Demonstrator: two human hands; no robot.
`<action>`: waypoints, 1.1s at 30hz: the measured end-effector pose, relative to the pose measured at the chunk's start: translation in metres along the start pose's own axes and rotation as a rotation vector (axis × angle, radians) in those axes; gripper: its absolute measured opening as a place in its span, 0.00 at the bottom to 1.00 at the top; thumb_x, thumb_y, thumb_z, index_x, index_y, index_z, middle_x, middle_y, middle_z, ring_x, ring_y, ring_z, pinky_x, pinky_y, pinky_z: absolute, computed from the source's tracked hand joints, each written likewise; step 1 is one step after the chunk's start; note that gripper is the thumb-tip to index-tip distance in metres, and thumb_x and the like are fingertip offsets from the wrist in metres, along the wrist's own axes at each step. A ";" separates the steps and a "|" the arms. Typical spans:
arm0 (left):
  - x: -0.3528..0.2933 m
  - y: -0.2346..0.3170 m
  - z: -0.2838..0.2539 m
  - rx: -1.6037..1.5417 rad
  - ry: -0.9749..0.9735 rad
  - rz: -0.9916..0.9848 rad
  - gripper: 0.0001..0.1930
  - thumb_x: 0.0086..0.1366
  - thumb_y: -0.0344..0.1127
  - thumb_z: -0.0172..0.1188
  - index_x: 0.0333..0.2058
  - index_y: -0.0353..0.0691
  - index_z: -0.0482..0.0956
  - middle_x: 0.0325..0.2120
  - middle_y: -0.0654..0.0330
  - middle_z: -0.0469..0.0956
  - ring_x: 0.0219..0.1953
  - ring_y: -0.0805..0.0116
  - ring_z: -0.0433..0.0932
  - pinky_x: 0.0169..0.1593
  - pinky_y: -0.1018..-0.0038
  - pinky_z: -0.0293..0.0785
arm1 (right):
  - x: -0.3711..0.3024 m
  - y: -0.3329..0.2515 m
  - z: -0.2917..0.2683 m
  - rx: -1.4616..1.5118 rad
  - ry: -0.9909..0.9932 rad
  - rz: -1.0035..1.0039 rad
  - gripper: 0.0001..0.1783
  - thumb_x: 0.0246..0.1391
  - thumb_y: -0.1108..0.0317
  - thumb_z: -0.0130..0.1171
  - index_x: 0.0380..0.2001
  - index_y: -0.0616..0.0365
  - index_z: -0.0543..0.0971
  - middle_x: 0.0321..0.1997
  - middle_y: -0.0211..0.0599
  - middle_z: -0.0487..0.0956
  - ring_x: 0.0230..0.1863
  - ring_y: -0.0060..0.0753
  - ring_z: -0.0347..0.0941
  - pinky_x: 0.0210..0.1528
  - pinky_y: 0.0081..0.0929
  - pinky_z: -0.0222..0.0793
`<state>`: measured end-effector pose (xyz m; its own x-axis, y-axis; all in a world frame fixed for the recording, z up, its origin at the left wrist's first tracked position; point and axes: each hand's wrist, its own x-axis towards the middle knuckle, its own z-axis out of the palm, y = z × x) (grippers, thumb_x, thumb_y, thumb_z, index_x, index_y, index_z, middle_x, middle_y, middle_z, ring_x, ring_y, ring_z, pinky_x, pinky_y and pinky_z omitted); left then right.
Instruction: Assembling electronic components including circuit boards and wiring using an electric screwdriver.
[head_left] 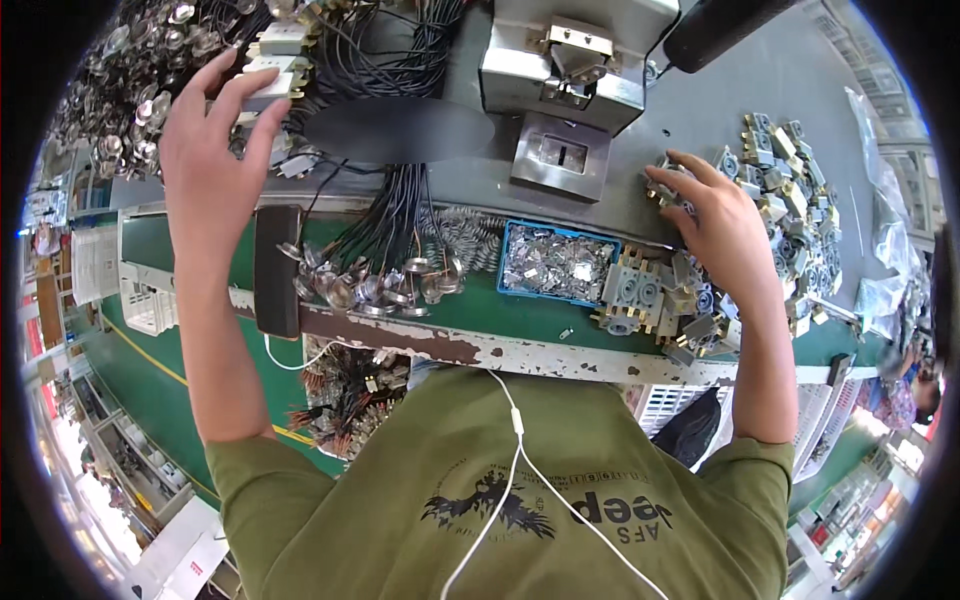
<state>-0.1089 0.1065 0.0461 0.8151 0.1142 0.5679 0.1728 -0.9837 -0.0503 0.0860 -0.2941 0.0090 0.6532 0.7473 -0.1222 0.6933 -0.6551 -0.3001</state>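
My left hand point(215, 140) is at the upper left with fingers spread, its fingertips against or just over white blocks point(283, 40) with brass terminals. Black wires point(370, 65) lie to the right of the blocks. To its left is a heap of round metal discs point(130, 110). At the right, my right hand point(722, 215) curls its thumb and fingers around a small grey part point(660, 182), partly hidden by the fingertips. Grey parts with brass terminals point(790, 200) lie heaped just beyond that hand. Between the hands stands a metal press point(560, 60) with a slotted steel block point(562, 157) before it.
A blue tray point(503, 262) of small metal pieces sits on the green ledge, with more grey parts point(635, 290) beside it. Wired metal discs point(385, 285), coil springs point(465, 238) and a dark phone-like slab point(278, 270) lie leftward. A dark blurred oval hides some bench.
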 end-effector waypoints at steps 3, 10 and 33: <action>0.009 0.037 -0.010 0.089 -0.032 0.074 0.16 0.63 0.32 0.68 0.50 0.46 0.84 0.55 0.60 0.79 0.56 0.55 0.76 0.59 0.61 0.70 | -0.001 0.002 0.005 -0.063 0.019 -0.055 0.24 0.54 0.71 0.66 0.56 0.51 0.83 0.66 0.42 0.77 0.61 0.52 0.76 0.62 0.43 0.73; 0.000 0.102 0.017 -0.406 -0.513 0.343 0.11 0.57 0.31 0.69 0.40 0.42 0.82 0.40 0.61 0.79 0.48 0.56 0.77 0.52 0.62 0.72 | 0.004 -0.014 0.006 0.035 0.219 -0.098 0.27 0.56 0.79 0.62 0.59 0.51 0.78 0.60 0.41 0.80 0.61 0.50 0.75 0.62 0.40 0.71; -0.013 0.154 0.047 -0.690 -0.688 0.486 0.10 0.61 0.32 0.65 0.41 0.41 0.77 0.35 0.58 0.78 0.42 0.57 0.80 0.48 0.63 0.73 | 0.009 -0.047 0.006 0.423 0.379 -0.415 0.37 0.51 0.86 0.64 0.66 0.57 0.73 0.60 0.41 0.82 0.59 0.37 0.79 0.62 0.35 0.73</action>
<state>-0.0667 -0.0398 -0.0071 0.8846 -0.4659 0.0201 -0.4243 -0.7862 0.4492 0.0578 -0.2563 0.0165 0.4745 0.7853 0.3976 0.7809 -0.1671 -0.6019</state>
